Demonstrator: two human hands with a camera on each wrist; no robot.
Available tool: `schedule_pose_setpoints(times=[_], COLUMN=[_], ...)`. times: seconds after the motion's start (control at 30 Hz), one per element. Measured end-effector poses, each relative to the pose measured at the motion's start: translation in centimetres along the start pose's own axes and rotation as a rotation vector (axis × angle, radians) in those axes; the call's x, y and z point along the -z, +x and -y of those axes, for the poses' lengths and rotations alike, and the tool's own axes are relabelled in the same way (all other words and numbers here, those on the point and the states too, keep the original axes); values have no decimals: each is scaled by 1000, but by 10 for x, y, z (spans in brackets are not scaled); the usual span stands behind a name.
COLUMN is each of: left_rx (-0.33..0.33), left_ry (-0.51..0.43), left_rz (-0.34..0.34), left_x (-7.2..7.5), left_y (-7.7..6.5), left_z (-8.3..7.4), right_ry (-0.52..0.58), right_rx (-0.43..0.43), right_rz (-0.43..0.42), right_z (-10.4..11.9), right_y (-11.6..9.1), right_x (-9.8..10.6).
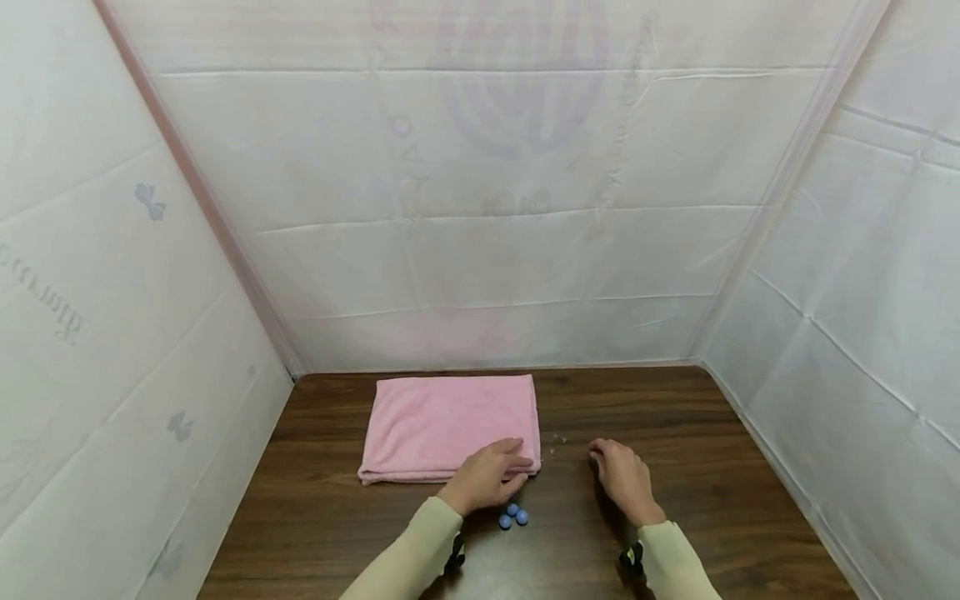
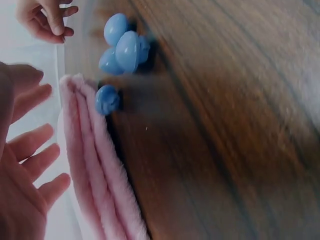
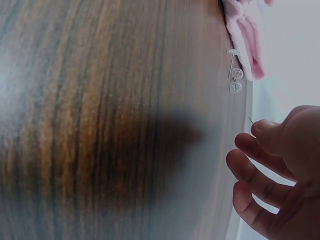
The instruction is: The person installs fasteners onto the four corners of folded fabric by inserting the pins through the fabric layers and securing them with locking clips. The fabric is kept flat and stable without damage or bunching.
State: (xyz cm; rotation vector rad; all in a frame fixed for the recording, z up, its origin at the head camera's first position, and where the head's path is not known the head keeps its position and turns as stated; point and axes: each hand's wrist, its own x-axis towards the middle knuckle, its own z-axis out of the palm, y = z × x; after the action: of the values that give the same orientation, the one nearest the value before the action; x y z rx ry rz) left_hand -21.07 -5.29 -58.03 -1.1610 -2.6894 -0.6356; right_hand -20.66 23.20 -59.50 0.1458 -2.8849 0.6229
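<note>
My left hand (image 1: 486, 479) hovers by the front right corner of a folded pink towel (image 1: 450, 417), fingers spread and holding nothing. Several glossy blue mushroom-shaped caps (image 2: 127, 51) lie on the table beside it; three sit in a cluster and another blue cap (image 2: 107, 99) rests against the towel's edge, covered by the hand in the head view. To the right, my right hand (image 1: 624, 479) pinches a thin pin (image 3: 251, 121) between thumb and index finger; its point sticks out and its head is hidden. Clear-headed pins (image 3: 236, 73) lie on the table between this hand and the towel.
The dark wood-grain table (image 1: 337, 542) is bounded by a white fabric wall (image 1: 495, 267) at the back, with further white fabric walls at left (image 1: 112, 375) and right (image 1: 862, 333). Both forearms wear pale green sleeves (image 1: 408, 550) with dark wrist cameras beneath.
</note>
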Motion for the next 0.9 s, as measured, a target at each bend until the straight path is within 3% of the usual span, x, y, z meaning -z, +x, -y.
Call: schedule_pose_setpoints(times=[0.2,0.33,0.73,0.9], left_rx=[30,73,117,66], left_ry=[20,34,-27,-39], left_rz=[159,217,219,168], left_x=[-8,-13,-10,-7], left_y=[-2,-4,-8,-6], left_z=[-4,-5,-4,-1], right_ry=[-3,-3,-6,-3], right_rx=[4,9,3,19], right_rz=[3,1,-5,-27], right_z=[-2,-3,-3,-3], right_y=[-1,-3,-6,-6], right_x=[-5,-7,-9,-9])
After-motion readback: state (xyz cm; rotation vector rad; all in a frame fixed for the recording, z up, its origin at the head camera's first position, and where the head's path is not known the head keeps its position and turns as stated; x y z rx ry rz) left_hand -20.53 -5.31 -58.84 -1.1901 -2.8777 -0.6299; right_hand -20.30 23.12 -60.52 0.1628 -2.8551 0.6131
